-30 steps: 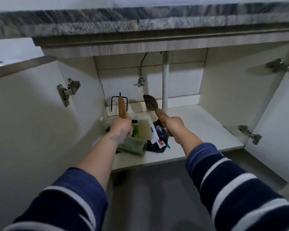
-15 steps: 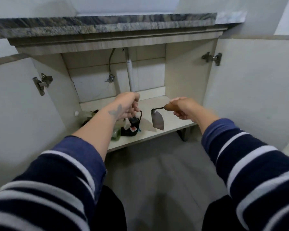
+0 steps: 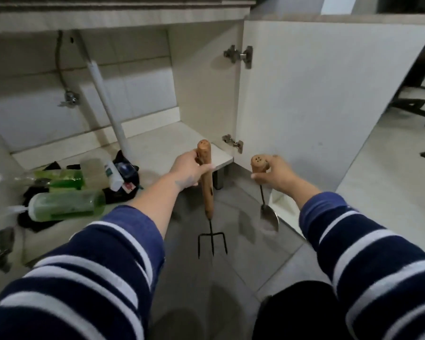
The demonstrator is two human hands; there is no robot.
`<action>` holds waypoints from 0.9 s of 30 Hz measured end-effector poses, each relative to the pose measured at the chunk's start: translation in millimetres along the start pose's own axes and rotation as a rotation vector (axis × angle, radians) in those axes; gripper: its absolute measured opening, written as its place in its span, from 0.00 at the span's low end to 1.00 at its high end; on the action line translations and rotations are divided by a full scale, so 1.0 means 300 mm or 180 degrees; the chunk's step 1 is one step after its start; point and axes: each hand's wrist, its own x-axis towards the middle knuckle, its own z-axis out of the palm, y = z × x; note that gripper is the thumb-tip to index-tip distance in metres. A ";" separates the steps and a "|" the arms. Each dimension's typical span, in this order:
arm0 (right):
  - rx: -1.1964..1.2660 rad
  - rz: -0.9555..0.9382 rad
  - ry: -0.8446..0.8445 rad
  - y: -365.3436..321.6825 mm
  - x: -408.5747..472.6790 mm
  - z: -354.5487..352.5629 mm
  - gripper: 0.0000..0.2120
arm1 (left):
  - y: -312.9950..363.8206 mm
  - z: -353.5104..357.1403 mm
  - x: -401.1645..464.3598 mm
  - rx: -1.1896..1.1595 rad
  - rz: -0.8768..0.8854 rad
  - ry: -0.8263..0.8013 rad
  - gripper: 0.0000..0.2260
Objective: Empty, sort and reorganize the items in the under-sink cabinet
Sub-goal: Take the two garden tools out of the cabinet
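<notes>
The cabinet is being emptied, and two garden tools are being carried out over the grey floor (image 3: 233, 261). This looks like the taking-out step, with much left to do.

Everything here is placed from the white pipe (image 3: 103, 99) that is slanting down at the back of the cabinet. To the left of the pipe and nearer the front, a pile is lying on the cabinet shelf (image 3: 157, 148): two green bottles (image 3: 66, 204) on their sides, a white tube (image 3: 113, 175) and some black cloth (image 3: 123, 192). This pile is not yet taken out.

To the right of the pipe, out past the shelf edge, the left hand (image 3: 189, 171) is being curled round the wooden handle of the garden fork (image 3: 207, 192). The fork is being held upright with its three prongs pointing down, apart from the floor.

Farther right of the pipe, near the open door (image 3: 329, 99), the right hand (image 3: 275, 175) is being wrapped round the top of the trowel (image 3: 268, 212). Its metal scoop is hanging down, just beside the door's bottom edge.

Next, the two tools probably need to be laid down on the floor, side by side, so both hands are freed for the pile. The scoop could be bumped on the door if it is swung. A chair base (image 3: 412, 109), far right of the pipe, is well apart and not in the way.
</notes>
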 end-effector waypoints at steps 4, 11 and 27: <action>0.0244 0.0355 0.0149 0.128 0.081 0.036 0.16 | -0.059 0.092 0.166 0.0511 0.0309 0.0284 0.17; 0.0146 0.0665 0.0509 0.225 0.324 0.133 0.21 | -0.129 0.255 0.461 0.0631 0.0514 0.0428 0.17; 0.0498 0.1089 0.0774 0.350 0.702 0.342 0.20 | -0.324 0.452 0.743 0.0559 0.0592 0.0301 0.16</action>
